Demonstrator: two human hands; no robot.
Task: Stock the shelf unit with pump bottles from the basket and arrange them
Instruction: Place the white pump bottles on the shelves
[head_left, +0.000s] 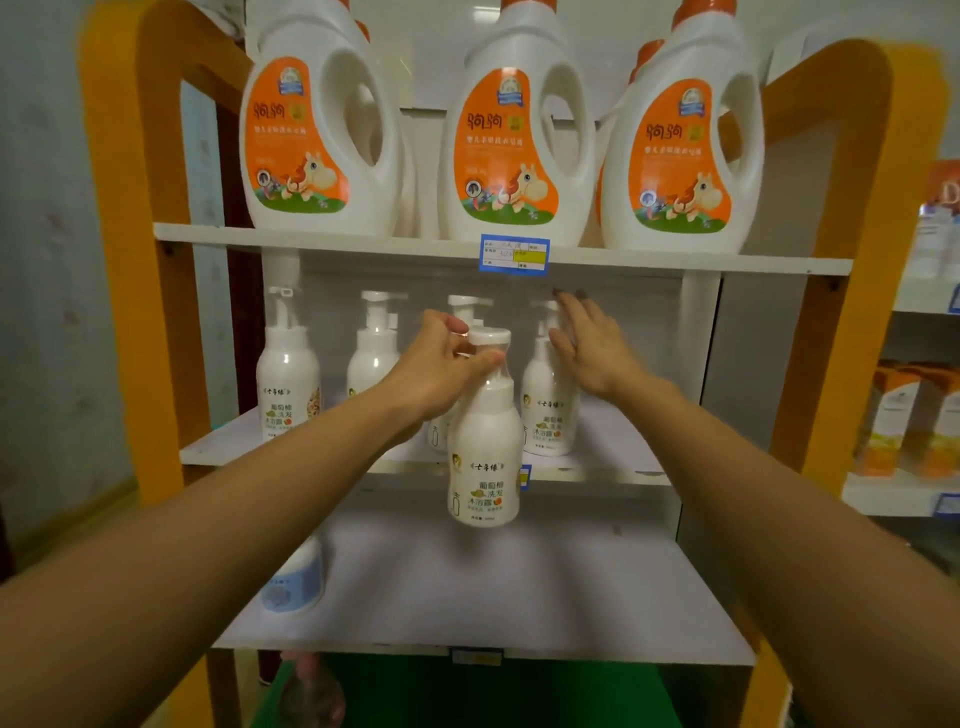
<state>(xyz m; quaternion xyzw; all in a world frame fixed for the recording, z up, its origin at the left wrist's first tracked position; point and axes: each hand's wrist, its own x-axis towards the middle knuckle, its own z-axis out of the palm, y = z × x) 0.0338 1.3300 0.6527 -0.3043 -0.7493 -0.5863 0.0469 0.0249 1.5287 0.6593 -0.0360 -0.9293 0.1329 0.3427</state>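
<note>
I take the blue price tag (514, 253) on the front edge of the upper shelf (322, 240) as my landmark. Just below it and slightly left, my left hand (441, 364) has its fingers (480, 359) closed around the pump neck of a white pump bottle (484, 447), which hangs upright in front of the middle shelf (291, 447); its base is below that shelf's front lip, in the air and touching nothing. Just below the tag to the right, my right hand (592, 345) is open, fingers spread wide, palm against the rightmost standing bottle (550, 410).

Further left of the tag, under the upper shelf, two more pump bottles (288, 379) stand upright on the middle shelf with gaps between them, and another is partly hidden behind my left hand. The pump heads reach close to the underside of the upper shelf, so headroom there is tight. Right of my right hand, the middle shelf is bare out to the white upright (698, 338).

Above the tag, three large white-and-orange jugs (511, 140) stand along the upper shelf, near its edge. Well below the tag, the lower shelf (519, 587) is wide and mostly bare; a pale blue-and-white container (298, 582) lies at its left edge. Orange side panels (130, 291) close in both ends.
</note>
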